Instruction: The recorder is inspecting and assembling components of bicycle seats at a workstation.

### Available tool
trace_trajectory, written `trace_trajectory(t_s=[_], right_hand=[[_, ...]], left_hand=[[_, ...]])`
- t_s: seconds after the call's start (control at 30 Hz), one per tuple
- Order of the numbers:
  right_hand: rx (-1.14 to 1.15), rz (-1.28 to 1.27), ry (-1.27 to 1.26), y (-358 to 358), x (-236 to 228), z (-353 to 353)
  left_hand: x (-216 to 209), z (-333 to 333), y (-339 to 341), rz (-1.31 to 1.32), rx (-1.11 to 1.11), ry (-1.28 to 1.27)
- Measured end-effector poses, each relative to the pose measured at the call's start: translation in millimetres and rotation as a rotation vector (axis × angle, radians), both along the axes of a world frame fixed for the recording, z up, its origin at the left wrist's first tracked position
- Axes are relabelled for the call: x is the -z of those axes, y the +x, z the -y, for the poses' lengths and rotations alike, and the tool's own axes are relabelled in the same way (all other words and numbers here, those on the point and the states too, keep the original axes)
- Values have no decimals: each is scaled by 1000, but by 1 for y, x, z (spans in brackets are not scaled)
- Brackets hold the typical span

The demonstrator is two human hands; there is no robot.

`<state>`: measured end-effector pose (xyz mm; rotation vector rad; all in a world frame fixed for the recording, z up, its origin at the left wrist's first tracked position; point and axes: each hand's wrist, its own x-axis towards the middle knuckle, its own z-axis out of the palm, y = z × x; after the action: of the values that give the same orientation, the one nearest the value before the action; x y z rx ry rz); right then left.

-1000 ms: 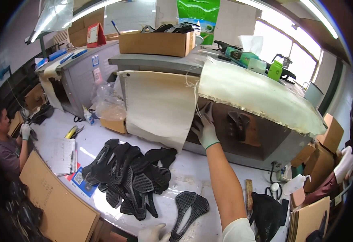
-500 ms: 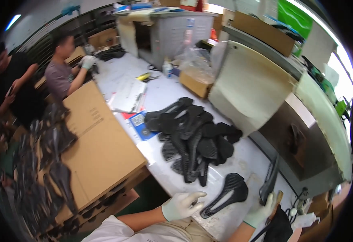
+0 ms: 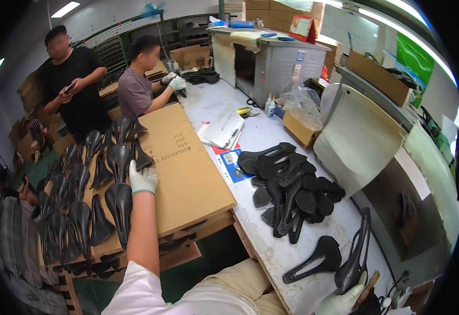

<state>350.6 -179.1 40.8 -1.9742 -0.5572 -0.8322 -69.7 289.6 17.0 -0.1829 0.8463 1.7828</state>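
While the gloved right hand (image 3: 342, 301) grips a slotted black saddle (image 3: 349, 274), the gloved left hand (image 3: 143, 181), fingers parted and empty, adjoins glossy teardrop saddles (image 3: 119, 163) on brown cardboard (image 3: 187, 184).

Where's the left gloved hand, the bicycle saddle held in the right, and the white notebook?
Left gloved hand (image 3: 144, 181): head view, middle of the glove.
Held bicycle saddle (image 3: 349, 271): head view, its solid dark shell.
White notebook (image 3: 223, 130): head view, its upper face.

I log: 1 co-worker (image 3: 77, 86) standing, left; 2 small bottles (image 3: 271, 108) near plastic bag (image 3: 304, 102); red stand (image 3: 304, 29) on grey cabinet (image 3: 287, 65).
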Motion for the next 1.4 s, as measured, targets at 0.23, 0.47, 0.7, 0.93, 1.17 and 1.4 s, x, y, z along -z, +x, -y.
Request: trace_trajectory(t_s=[0.23, 0.47, 0.7, 0.93, 1.17, 1.4], right_hand=[[-131, -346, 340, -9, -1, 23], [-14, -444, 451, 14, 34, 81], [317, -361, 438, 7, 42, 138], [411, -425, 362, -34, 53, 160], [133, -692, 371, -66, 56, 159], [-669, -1192, 236, -104, 43, 166]], left_hand=[[80, 10, 60, -329, 94, 251], [1, 253, 259, -385, 1115, 582], [-49, 291, 455, 15, 1969, 373], [-22, 264, 633, -145, 1875, 567], [8, 261, 557, -237, 2054, 815], [-18, 249, 428, -1375, 1671, 2006]])
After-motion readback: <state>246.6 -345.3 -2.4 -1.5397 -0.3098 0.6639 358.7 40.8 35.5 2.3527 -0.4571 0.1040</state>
